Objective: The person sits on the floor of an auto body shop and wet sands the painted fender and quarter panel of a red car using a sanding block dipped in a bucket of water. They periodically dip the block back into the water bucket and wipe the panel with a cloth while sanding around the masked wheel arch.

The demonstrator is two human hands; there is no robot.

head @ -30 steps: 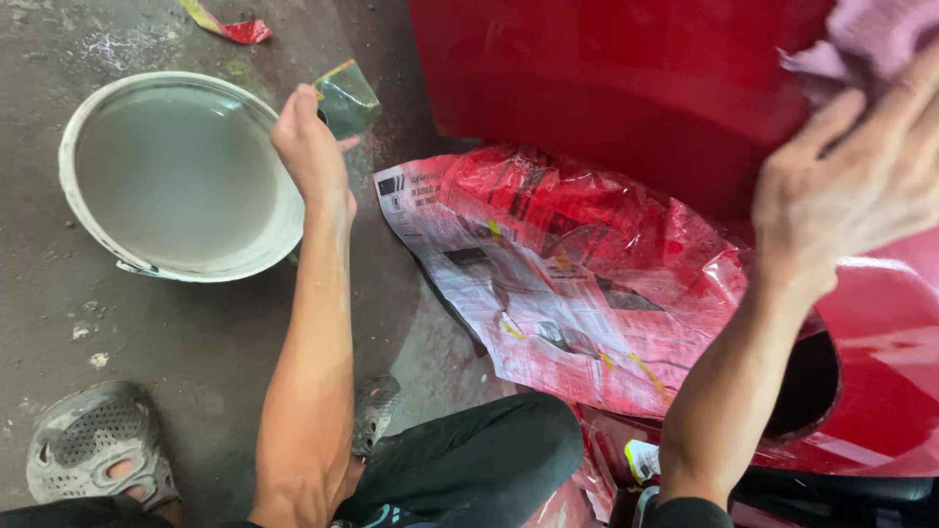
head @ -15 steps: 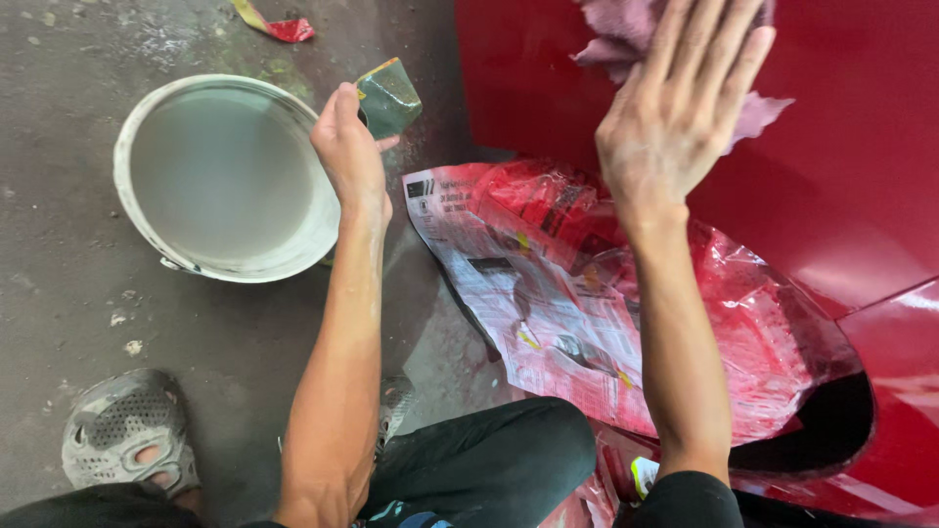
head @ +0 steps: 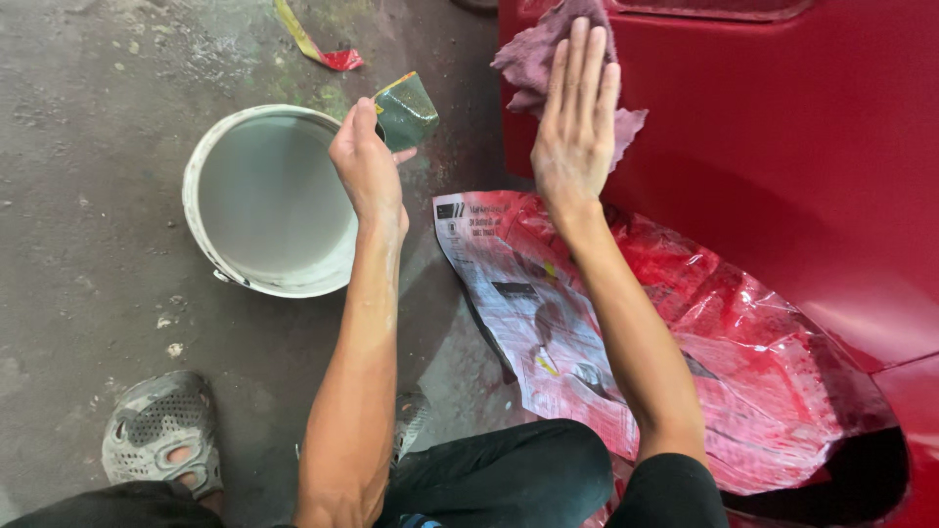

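Note:
My left hand (head: 367, 161) grips a folded piece of dark green sandpaper (head: 406, 110) above the right rim of a white bucket (head: 201, 230) filled with cloudy water. My right hand (head: 575, 122) lies flat, fingers spread, pressing a purple rag (head: 533, 51) against the red car body panel (head: 773, 166). The rag sticks out above and beside my fingers.
Red-stained newspaper (head: 597, 323) is taped over the wheel arch below the panel. A strip of masking tape (head: 313, 41) lies on the wet concrete floor (head: 88, 127) behind the bucket. My grey perforated shoe (head: 161, 430) is at the lower left, my dark trousers (head: 499, 484) below.
My right hand with the rag has slid left across the red panel. My left hand still holds the sandpaper by the bucket; the view has shifted to the left.

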